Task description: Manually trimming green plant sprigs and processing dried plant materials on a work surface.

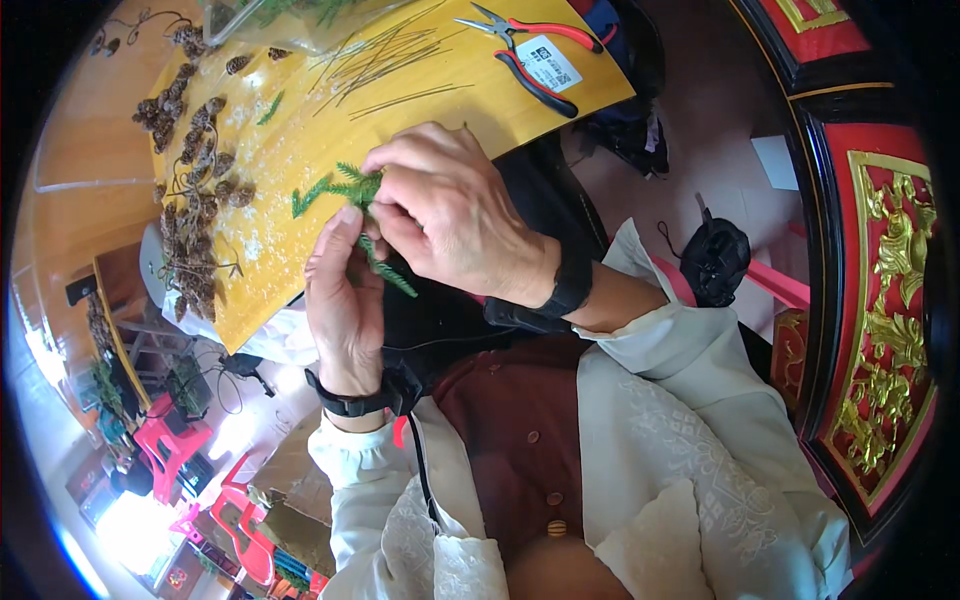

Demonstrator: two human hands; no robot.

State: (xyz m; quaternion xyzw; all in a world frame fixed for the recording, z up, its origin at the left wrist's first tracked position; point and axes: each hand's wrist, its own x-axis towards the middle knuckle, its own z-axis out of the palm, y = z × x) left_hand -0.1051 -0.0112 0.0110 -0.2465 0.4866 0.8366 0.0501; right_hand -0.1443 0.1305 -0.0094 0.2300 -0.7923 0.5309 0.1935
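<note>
Below the table's near edge, one dark red buttoned garment point(500, 400) shows under a white jacket point(690, 390), whose two sleeves lead up to two bare hands, each with one black strap at the wrist. Both hands meet over the near edge, close to its middle, and share one green sprig point(352, 187). The left hand point(345, 290) has its thumb raised and its fingers partly curled, nipping the sprig from below. The right hand point(450, 200) comes over the top, fingers bent well in, thumb and forefinger pinched on the sprig's middle. Some needled shoots stick out to the left over the table point(605, 80); one hangs down past the near edge.

At the table's right corner lies one pair of pliers point(508, 50), its jaws parted and its two red-and-black handles spread, with one white printed card point(549, 63) between them. Many pine cones point(183, 250) on stems are massed along the left edge, and two single cones point(237, 65) lie beyond. One green fragment point(271, 108) rests between cones and wires. The thin wires point(385, 60) lie toward the far edge, crossing too closely for a sure count, perhaps a dozen or more. At the far edge stands one clear plastic container point(250, 22) with greenery.

Farther off, to the right, is one red panel point(895, 320) with gold carving.
</note>
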